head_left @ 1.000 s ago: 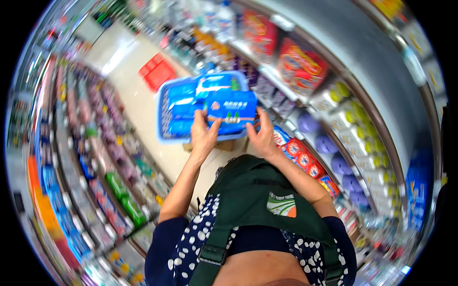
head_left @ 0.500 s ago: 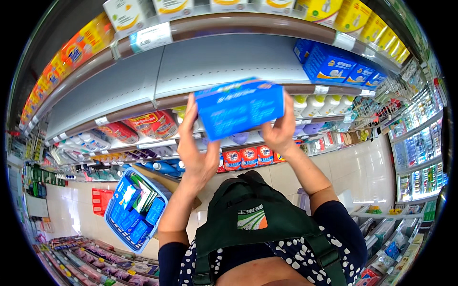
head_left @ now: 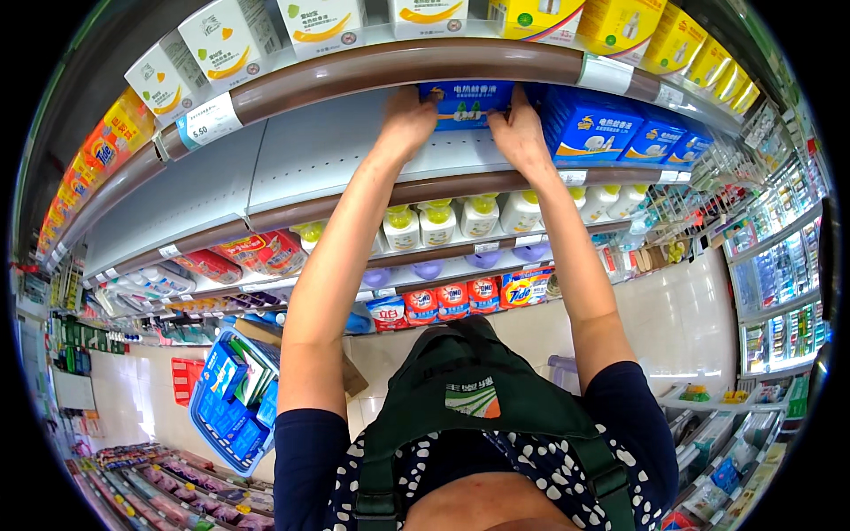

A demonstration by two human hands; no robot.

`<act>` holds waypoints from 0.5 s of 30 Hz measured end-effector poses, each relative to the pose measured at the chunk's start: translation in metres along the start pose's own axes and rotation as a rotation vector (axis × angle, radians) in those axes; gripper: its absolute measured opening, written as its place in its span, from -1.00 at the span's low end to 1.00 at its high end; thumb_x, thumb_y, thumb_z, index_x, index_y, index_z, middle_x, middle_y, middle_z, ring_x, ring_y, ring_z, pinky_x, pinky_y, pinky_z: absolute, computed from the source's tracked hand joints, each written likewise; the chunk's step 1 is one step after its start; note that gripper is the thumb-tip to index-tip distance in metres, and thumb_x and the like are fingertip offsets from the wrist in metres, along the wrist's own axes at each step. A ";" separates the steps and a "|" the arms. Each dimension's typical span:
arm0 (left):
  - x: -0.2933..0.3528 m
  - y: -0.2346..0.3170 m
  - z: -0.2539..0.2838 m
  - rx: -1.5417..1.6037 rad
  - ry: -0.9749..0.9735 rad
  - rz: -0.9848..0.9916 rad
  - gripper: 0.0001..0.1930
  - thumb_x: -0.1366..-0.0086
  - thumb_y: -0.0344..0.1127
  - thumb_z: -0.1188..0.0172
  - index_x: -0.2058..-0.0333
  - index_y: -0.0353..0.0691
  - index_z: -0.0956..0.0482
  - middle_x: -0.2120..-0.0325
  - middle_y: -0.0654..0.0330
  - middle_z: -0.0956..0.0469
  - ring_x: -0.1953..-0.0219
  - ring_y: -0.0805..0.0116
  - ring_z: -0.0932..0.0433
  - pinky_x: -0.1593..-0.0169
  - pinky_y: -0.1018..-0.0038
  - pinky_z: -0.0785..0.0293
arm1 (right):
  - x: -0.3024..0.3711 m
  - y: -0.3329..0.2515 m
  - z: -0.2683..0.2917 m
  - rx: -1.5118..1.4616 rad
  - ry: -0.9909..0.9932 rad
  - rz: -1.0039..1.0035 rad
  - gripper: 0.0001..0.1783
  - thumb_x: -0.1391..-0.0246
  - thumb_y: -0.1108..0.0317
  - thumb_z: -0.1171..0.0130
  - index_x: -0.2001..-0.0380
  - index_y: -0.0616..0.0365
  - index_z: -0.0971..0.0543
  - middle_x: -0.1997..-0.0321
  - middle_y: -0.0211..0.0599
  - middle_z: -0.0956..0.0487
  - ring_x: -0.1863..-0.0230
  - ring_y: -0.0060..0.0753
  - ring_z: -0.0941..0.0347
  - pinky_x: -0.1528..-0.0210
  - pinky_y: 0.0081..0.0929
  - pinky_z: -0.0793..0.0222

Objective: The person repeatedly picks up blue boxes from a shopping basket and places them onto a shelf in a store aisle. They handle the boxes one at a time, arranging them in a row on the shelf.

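On the shop floor [head_left: 133, 389] at left, your blue basket [head_left: 205, 434] holds blue boxes [head_left: 221, 372], seemingly left to place. Your left hand [head_left: 409, 124] and right hand [head_left: 522, 134] clamp one blue carton [head_left: 467, 104] by its ends, now inside the shelf [head_left: 336, 146] bay rather than tilted out front as half a second ago; just right, similar cartons [head_left: 595, 128] already stand.

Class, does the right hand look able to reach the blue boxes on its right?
Probably yes: the blue boxes stand beside the right hand, nothing visible between, though it helps hold another box.
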State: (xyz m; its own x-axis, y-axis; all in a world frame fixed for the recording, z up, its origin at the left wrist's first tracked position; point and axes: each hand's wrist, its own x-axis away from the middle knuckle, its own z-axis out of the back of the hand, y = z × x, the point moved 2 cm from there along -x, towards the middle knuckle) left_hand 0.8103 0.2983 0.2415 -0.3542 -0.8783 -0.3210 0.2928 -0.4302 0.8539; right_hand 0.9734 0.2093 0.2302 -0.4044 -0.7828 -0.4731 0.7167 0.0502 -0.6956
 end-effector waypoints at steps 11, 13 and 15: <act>0.064 0.007 0.013 -0.010 0.267 -0.272 -0.34 -0.23 -0.27 -0.10 -0.21 -0.53 -0.13 -0.10 -0.41 -0.28 -0.16 -0.28 -0.29 -0.25 0.17 -0.22 | 0.052 -0.044 -0.005 0.162 0.305 0.335 -0.35 -0.06 0.36 -0.14 -0.20 0.42 -0.26 -0.13 0.27 -0.38 -0.14 0.17 -0.33 -0.08 -0.17 -0.30; 0.116 0.002 0.036 -0.022 0.431 -0.449 -0.36 -0.19 -0.39 -0.13 -0.21 -0.47 -0.13 -0.14 -0.32 -0.22 -0.21 -0.30 -0.18 -0.28 0.10 -0.13 | 0.093 -0.077 -0.020 0.003 0.297 0.486 -0.39 -0.08 0.45 -0.12 -0.21 0.38 -0.27 -0.21 0.13 -0.34 -0.16 0.05 -0.32 -0.07 -0.22 -0.30; 0.169 -0.017 0.066 -0.142 0.560 -0.451 -0.34 -0.10 -0.49 -0.17 -0.21 -0.39 -0.18 -0.16 -0.24 -0.23 -0.22 -0.22 -0.20 -0.28 0.11 -0.11 | 0.127 -0.103 -0.047 -0.110 0.139 0.639 -0.42 -0.07 0.53 -0.10 -0.20 0.35 -0.29 -0.20 0.06 -0.36 -0.16 -0.02 -0.34 -0.07 -0.26 -0.33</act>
State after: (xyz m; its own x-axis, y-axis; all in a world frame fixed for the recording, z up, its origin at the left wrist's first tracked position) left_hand 0.6867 0.1708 0.1993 0.0287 -0.5682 -0.8224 0.3514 -0.7645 0.5404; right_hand 0.8222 0.1340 0.2164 0.0065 -0.4906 -0.8713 0.7806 0.5472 -0.3022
